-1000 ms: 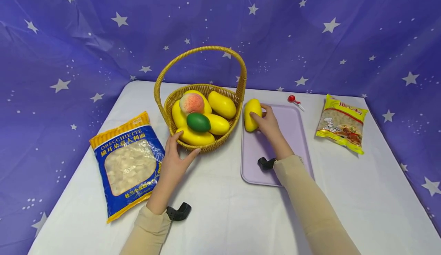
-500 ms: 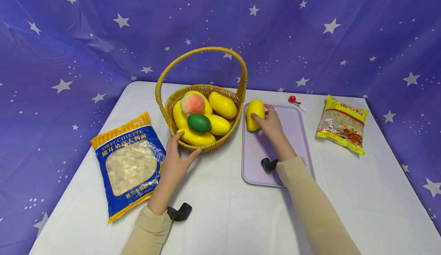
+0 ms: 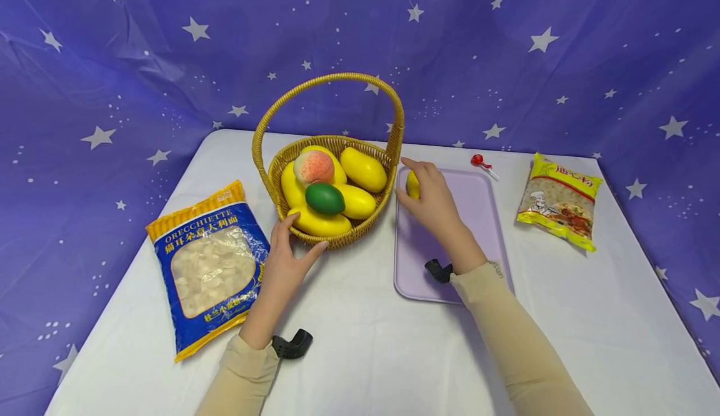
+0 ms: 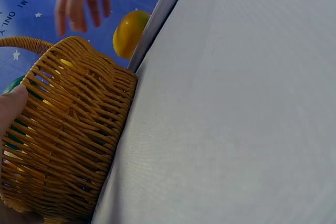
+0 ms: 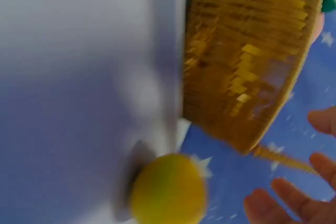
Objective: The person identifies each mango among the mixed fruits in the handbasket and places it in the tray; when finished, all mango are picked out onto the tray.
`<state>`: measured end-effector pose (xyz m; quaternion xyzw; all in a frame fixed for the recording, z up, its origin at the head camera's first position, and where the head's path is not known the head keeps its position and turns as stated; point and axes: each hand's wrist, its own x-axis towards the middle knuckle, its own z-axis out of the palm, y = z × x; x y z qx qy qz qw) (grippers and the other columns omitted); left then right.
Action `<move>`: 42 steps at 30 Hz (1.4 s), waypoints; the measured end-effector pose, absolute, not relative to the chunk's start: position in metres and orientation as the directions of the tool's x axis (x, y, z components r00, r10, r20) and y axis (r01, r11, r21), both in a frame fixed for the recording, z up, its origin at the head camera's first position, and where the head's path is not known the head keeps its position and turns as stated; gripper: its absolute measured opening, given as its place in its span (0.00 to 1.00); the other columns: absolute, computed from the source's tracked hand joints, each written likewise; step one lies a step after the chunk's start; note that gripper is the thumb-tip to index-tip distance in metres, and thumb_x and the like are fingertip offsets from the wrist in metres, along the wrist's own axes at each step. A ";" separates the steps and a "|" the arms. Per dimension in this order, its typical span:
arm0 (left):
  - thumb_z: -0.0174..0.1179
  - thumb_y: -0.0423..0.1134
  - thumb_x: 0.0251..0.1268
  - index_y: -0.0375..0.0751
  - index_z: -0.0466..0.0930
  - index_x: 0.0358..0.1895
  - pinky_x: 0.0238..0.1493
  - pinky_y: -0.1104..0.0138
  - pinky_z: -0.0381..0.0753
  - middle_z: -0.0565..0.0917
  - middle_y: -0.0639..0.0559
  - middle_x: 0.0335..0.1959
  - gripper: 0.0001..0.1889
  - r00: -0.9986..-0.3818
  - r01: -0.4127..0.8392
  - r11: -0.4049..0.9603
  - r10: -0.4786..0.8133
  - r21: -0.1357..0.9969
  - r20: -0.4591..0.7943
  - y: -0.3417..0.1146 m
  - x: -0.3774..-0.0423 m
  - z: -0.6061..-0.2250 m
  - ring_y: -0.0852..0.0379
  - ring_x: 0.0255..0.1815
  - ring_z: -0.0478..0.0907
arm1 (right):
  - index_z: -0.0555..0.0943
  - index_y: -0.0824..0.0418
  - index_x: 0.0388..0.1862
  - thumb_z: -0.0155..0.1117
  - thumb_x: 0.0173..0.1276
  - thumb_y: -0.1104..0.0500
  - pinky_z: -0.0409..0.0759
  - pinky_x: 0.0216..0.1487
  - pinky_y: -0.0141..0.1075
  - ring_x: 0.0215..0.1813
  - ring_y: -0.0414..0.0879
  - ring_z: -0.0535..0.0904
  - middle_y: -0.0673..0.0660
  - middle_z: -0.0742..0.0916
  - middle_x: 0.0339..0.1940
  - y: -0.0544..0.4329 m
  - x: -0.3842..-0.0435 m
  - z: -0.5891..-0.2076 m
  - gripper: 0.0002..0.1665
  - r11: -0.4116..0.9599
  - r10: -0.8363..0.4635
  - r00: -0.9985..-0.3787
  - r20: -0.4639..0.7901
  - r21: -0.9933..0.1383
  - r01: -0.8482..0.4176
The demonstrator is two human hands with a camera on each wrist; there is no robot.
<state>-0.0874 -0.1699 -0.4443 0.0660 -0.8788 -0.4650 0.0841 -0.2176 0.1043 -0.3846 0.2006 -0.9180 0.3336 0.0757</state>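
The wicker basket [image 3: 368,225] holds several yellow mangoes [image 3: 364,170], a peach [image 3: 314,167] and a dark green oval fruit [image 3: 325,198]. My left hand [image 3: 285,267] grips the basket's near-left side; in the left wrist view its thumb [image 4: 14,102] presses the woven wall. One mango [image 3: 413,185] lies on the lilac tray [image 3: 475,216], partly hidden behind my right hand. My right hand [image 3: 432,200] hovers above the tray's left part with fingers spread, pointing at the basket. The right wrist view shows those fingers [image 5: 294,198] apart from the yellow mango [image 5: 168,190].
A blue bag of orecchiette [image 3: 210,269] lies left of the basket. To the tray's right are a red lollipop [image 3: 478,160] and a yellow food packet [image 3: 559,203]. A starry purple cloth [image 3: 360,41] rises behind the white table [image 3: 349,341].
My right hand has let go of the mango, leaving it on the tray, and shifted left toward the basket with its fingers opened. The left hand has stayed on the basket.
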 end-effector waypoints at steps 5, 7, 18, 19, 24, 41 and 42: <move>0.64 0.63 0.56 0.55 0.54 0.72 0.65 0.46 0.62 0.54 0.44 0.74 0.44 -0.976 -0.030 0.559 -0.194 0.829 0.095 -0.171 -0.087 -0.444 0.43 0.70 0.58 | 0.67 0.52 0.71 0.66 0.66 0.53 0.68 0.63 0.49 0.62 0.56 0.70 0.61 0.73 0.62 0.083 -0.208 -0.372 0.35 0.639 -0.508 -0.820 0.264 -0.523 -0.564; 0.64 0.63 0.56 0.54 0.54 0.72 0.65 0.46 0.62 0.54 0.44 0.73 0.44 -0.976 -0.027 0.560 -0.193 0.828 0.099 -0.171 -0.087 -0.444 0.43 0.70 0.58 | 0.68 0.52 0.71 0.66 0.66 0.52 0.68 0.62 0.47 0.60 0.55 0.71 0.60 0.73 0.62 0.075 -0.206 -0.370 0.35 0.627 -0.574 -0.783 0.241 -0.485 -0.609; 0.63 0.62 0.58 0.52 0.55 0.71 0.65 0.46 0.62 0.57 0.44 0.72 0.42 -0.974 -0.007 0.572 -0.191 0.821 0.125 -0.170 -0.088 -0.444 0.44 0.71 0.58 | 0.69 0.46 0.69 0.67 0.61 0.42 0.76 0.51 0.49 0.55 0.54 0.73 0.56 0.76 0.59 0.044 -0.209 -0.367 0.37 0.706 -0.655 -0.753 0.064 -0.306 -0.639; 0.63 0.62 0.58 0.51 0.55 0.71 0.65 0.46 0.62 0.57 0.44 0.71 0.42 -0.974 -0.004 0.571 -0.190 0.821 0.127 -0.170 -0.088 -0.444 0.44 0.70 0.58 | 0.69 0.46 0.69 0.67 0.61 0.43 0.76 0.50 0.48 0.55 0.54 0.73 0.57 0.76 0.59 0.041 -0.210 -0.367 0.37 0.700 -0.664 -0.746 0.051 -0.306 -0.645; 0.64 0.63 0.57 0.51 0.55 0.71 0.65 0.46 0.63 0.58 0.45 0.71 0.43 -0.974 -0.005 0.571 -0.189 0.821 0.126 -0.171 -0.088 -0.445 0.44 0.70 0.59 | 0.71 0.48 0.68 0.68 0.61 0.45 0.77 0.49 0.48 0.51 0.54 0.76 0.58 0.76 0.57 0.032 -0.213 -0.369 0.36 0.701 -0.679 -0.734 0.002 -0.295 -0.649; 0.63 0.63 0.57 0.51 0.56 0.71 0.65 0.47 0.63 0.59 0.45 0.70 0.42 -0.971 0.003 0.579 -0.193 0.815 0.140 -0.170 -0.088 -0.446 0.45 0.70 0.60 | 0.75 0.49 0.63 0.68 0.60 0.50 0.77 0.42 0.44 0.44 0.51 0.75 0.57 0.78 0.50 0.028 -0.217 -0.368 0.31 0.695 -0.686 -0.727 0.023 -0.274 -0.665; 0.63 0.63 0.57 0.51 0.56 0.70 0.65 0.47 0.63 0.59 0.45 0.70 0.42 -0.971 0.002 0.581 -0.194 0.814 0.141 -0.170 -0.088 -0.446 0.45 0.70 0.60 | 0.75 0.49 0.63 0.68 0.60 0.50 0.77 0.42 0.44 0.44 0.52 0.75 0.57 0.78 0.50 0.028 -0.217 -0.368 0.31 0.695 -0.687 -0.726 0.029 -0.266 -0.669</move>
